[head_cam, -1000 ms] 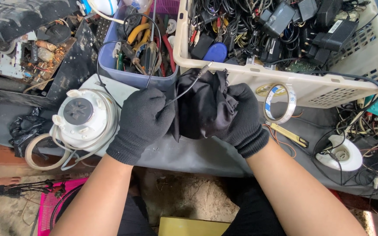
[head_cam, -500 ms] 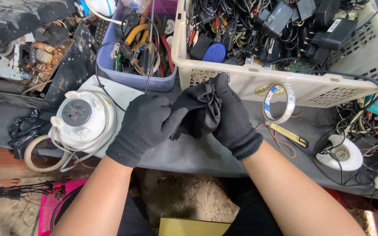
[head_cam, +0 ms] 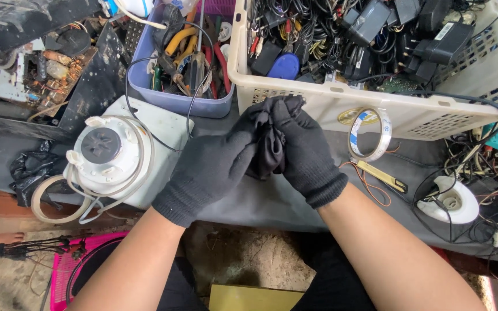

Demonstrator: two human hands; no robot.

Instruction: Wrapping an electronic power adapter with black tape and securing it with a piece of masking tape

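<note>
Both my hands wear black knit gloves and meet over the grey workbench point(head_cam: 260, 201). My left hand point(head_cam: 211, 167) and my right hand point(head_cam: 304, 152) are closed together on a crumpled black cloth point(head_cam: 267, 147), which is squeezed between the palms. Only a dark fold of it shows between the fingers. The hands sit just in front of the cream plastic basket point(head_cam: 433, 118).
A white blender base point(head_cam: 113, 158) with its cord wrapped round stands at left. Behind it a blue tub point(head_cam: 174, 98) holds pliers and tools. The basket is full of black chargers and cables. A tape roll point(head_cam: 369, 134) hangs on it; a white round part point(head_cam: 448, 201) lies right.
The cloth was spread out between my hands a second ago. My hands have since come together and bunched it into a tight wad.
</note>
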